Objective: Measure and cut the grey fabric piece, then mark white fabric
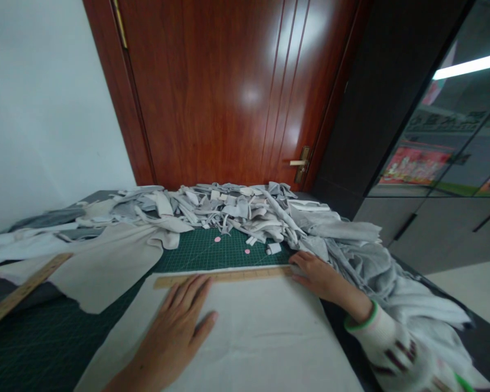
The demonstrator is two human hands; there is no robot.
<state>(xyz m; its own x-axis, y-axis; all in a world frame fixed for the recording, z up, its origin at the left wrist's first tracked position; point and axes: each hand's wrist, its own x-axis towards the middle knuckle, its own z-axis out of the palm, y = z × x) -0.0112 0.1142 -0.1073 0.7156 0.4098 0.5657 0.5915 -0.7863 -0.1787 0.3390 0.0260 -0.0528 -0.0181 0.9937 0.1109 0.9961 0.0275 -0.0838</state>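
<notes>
A pale off-white cloth (265, 326) lies spread over the green cutting mat (191, 250). Along its far edge runs a wooden ruler (240, 275). My left hand (175, 321) rests flat on the cloth, thumb apart, with its fingertips on the ruler's left part. At the ruler's other end, my right hand (314, 272) has its fingers and thumb bent about the tip. The exact grip there is partly hidden.
Grey and white fabric scraps (237, 209) heap along the back. Larger cloth pieces (118, 261) lie left, under a second wooden ruler (28, 288); more fabric (367, 267) is piled right. Two pink discs (218, 239) sit on the mat. Behind stands a wooden door (228, 98).
</notes>
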